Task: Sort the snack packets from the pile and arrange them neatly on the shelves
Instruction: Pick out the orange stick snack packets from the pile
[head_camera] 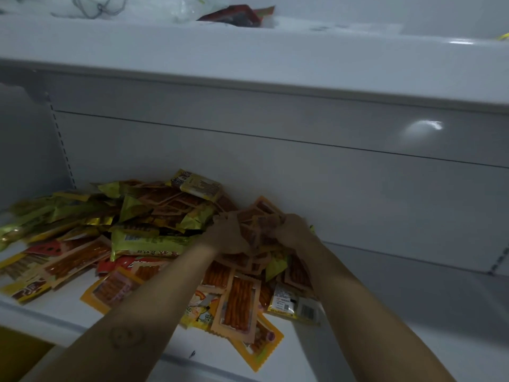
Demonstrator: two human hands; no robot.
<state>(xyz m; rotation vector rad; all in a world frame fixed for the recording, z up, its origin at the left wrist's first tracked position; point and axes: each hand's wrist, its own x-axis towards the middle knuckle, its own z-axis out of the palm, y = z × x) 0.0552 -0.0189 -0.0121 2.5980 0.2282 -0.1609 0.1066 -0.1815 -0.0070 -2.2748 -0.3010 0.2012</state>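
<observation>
Left hand: you are curling your left hand (227, 234) round a bunch (254, 235) of small orange packets at the centre of the frame.
Right hand: your right hand (292, 230) is clasping the same bunch from the other side. Blur is hiding the fingertips, but the fingers are looking closed on it.
Pile: the pile (132, 227) is sprawling over the lower shelf (413, 304), from the lower left to the centre, with yellow-green, orange and red packets overlapping at all angles.
Upper shelf: the upper shelf (248, 48), along the top of the frame, is carrying a red packet (234, 15) beside some clear plastic, lying loose.
Done: no neat row is showing on either shelf.
Left: by my judgement you are only starting, gathering one kind. Nearly all the sorting and arranging is waiting.
</observation>
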